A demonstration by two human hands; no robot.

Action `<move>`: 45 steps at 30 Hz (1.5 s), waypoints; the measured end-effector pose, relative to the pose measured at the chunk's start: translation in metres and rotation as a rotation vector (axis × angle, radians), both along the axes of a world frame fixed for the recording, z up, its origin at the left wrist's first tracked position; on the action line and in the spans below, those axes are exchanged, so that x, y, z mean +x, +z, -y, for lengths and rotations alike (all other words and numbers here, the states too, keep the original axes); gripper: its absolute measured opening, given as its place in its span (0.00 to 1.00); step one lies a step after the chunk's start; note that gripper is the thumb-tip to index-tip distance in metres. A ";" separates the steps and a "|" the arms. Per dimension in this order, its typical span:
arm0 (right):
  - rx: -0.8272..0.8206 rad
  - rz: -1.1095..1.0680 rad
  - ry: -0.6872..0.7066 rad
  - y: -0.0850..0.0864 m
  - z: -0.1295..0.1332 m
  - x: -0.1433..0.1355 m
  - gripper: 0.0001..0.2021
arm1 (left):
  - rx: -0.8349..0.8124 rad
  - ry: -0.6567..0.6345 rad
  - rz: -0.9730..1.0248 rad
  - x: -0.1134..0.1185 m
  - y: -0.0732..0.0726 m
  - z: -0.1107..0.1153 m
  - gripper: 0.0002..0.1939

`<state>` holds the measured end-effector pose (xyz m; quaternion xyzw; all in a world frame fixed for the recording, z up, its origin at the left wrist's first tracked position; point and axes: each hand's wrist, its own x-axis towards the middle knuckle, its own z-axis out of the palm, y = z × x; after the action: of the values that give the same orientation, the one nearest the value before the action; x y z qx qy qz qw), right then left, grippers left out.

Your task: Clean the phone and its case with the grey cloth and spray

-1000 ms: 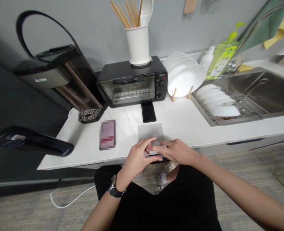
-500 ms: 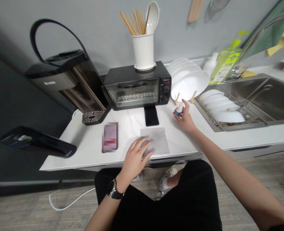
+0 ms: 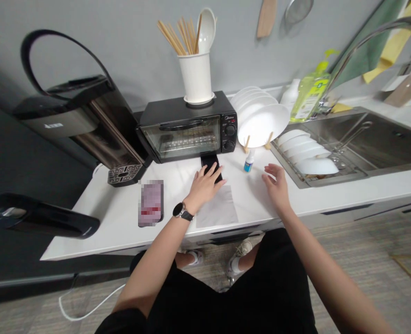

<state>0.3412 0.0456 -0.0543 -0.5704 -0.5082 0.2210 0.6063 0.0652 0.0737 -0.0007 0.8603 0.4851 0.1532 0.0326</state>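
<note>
My left hand (image 3: 204, 186), with a watch on its wrist, reaches over a black phone (image 3: 208, 160) lying in front of the toaster oven. Its fingers are spread and cover much of the phone; whether they touch it I cannot tell. Just below the hand a thin grey cloth (image 3: 219, 211) lies flat on the counter. A small spray bottle (image 3: 248, 163) with a blue label and white top stands upright near the plate rack. To the right of that bottle, apart from it, my right hand (image 3: 277, 188) is empty with loosely bent fingers.
A pixelated phone-like item (image 3: 151, 204) lies at left on the white counter (image 3: 177, 185), near a black-and-silver appliance (image 3: 104, 130). Behind are the toaster oven (image 3: 187, 132), a utensil holder (image 3: 195, 76) and plates (image 3: 264, 123). The sink (image 3: 375, 139) is at right.
My right hand has let go of the spray bottle, which now stands on the counter, and has drawn back right. My left hand has moved from the cloth up over the black phone.
</note>
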 end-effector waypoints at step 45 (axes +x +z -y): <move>-0.383 -0.705 0.797 0.050 -0.058 -0.112 0.25 | 0.237 -0.116 0.035 -0.057 0.011 -0.008 0.44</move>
<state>0.2290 0.1037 -0.0039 -0.3259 -0.4018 0.6984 0.4946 0.0087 0.0820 0.0108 0.8818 0.4126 0.2223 -0.0519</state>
